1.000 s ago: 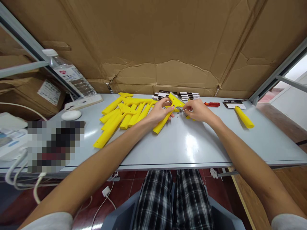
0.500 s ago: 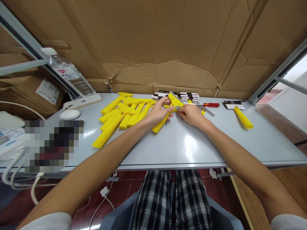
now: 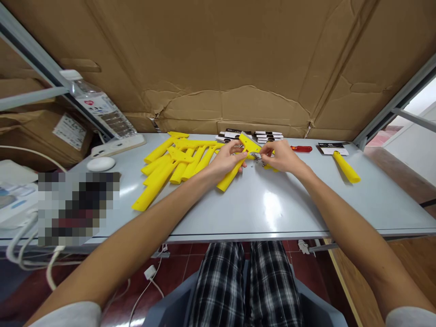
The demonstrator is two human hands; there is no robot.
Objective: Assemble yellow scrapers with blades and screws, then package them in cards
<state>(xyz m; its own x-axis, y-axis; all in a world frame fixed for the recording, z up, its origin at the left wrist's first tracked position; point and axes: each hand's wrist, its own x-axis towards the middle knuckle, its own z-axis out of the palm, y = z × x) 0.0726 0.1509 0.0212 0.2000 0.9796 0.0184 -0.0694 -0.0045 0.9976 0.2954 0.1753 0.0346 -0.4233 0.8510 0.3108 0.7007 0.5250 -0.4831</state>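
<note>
yellow, smooth-handled, flared scraper (image 3: 250,145) gripped in the left hand (image 3: 225,160).

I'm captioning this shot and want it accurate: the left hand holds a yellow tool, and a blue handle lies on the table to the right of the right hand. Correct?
Not quite: the handle on the table beyond the right hand is red, not blue, as the head view shows. The left hand does hold a yellow tool.
</note>
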